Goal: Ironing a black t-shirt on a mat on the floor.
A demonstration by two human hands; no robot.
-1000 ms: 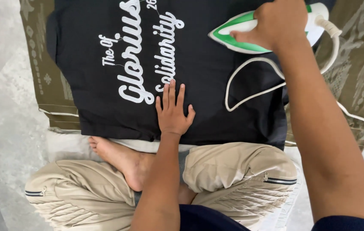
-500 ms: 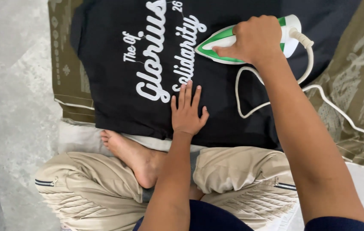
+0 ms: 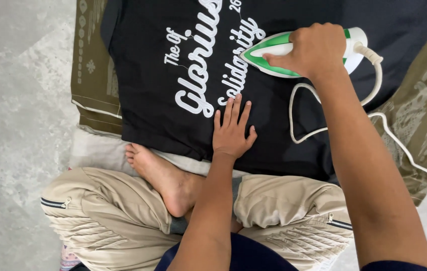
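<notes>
A black T-shirt (image 3: 163,70) with white printed lettering lies spread flat on an olive patterned cloth (image 3: 93,85). My left hand (image 3: 232,131) rests flat on the shirt's near edge, fingers spread, holding nothing. My right hand (image 3: 313,50) grips the handle of a green and white iron (image 3: 273,56), which sits on the shirt just right of the lettering, tip pointing left. The iron's white cord (image 3: 374,118) loops over the shirt and trails off to the right.
I sit cross-legged in beige trousers (image 3: 108,216), a bare foot (image 3: 158,173) touching the near edge of a white padding layer (image 3: 95,150) under the cloth. Grey stone floor (image 3: 18,125) lies to the left.
My right hand has slid the iron leftward and nearer over the shirt, toward the lettering. My left hand stays flat on the near edge. The view has shifted.
</notes>
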